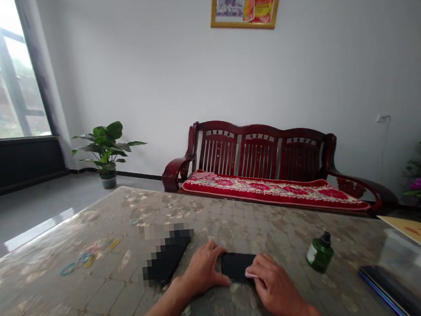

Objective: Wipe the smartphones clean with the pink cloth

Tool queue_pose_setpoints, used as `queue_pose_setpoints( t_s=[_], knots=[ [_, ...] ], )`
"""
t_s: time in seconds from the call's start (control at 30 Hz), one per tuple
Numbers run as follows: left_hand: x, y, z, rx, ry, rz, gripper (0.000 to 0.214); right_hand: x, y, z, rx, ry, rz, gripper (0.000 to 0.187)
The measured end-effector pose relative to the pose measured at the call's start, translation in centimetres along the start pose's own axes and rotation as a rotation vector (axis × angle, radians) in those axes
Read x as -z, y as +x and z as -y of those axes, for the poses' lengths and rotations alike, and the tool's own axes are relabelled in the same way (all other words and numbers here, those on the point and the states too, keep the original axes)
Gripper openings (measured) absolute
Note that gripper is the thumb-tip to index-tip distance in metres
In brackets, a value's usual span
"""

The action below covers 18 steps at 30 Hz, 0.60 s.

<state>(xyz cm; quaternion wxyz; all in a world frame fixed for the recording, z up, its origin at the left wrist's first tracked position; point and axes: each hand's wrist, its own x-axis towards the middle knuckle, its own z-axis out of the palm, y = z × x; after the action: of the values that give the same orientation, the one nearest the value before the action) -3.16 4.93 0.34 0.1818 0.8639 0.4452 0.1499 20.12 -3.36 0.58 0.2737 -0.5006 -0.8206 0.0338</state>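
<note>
A black smartphone (238, 266) lies flat on the patterned tablecloth (111, 289) in front of me. My left hand (205, 266) grips its left end, with thumb and fingers at opposite long edges. Pinched in my right hand (275, 282) is a small pale pink pad (250, 273), pressed against the right part of the dark screen. My right fingers hide most of the pad and the phone's right end. Left of my left hand rests another dark, phone-like slab (169, 257), partly blurred by pixelation.
A green bottle with a black cap (320, 252) stands to the right. Beyond it lie another phone (395, 289) and a yellowish paper item (420, 235). Coloured rubber bands (84, 259) are scattered at left. A wooden bench (261, 146) and potted plant (106, 147) stand behind the table.
</note>
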Motion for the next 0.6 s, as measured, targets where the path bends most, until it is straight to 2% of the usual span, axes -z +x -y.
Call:
queue_pose_setpoints(
  t_s=[0.17, 0.27, 0.43, 0.5, 0.6],
  knots=[
    [0.4, -0.1, -0.2, -0.019, -0.003, 0.014, 0.067, -0.5, 0.1, 0.7, 0.055, 0.032, 0.021, 0.043],
    [0.4, -0.1, -0.1, -0.023, -0.001, 0.005, 0.066, -0.2, 0.1, -0.2, 0.0, 0.015, 0.01, 0.044],
    [0.1, 0.1, 0.3, -0.024, -0.005, 0.018, 0.066, 0.1, -0.2, -2.0, -0.172, -0.069, -0.101, 0.041],
    [0.0, 0.1, 0.4, -0.025, -0.005, 0.017, 0.066, 0.0, -0.3, -1.9, -0.189, -0.068, -0.115, 0.041],
    [-0.1, 0.1, 0.3, -0.023, -0.002, 0.015, 0.066, -0.3, -0.6, -1.1, -0.139, -0.015, -0.078, 0.041]
  ],
)
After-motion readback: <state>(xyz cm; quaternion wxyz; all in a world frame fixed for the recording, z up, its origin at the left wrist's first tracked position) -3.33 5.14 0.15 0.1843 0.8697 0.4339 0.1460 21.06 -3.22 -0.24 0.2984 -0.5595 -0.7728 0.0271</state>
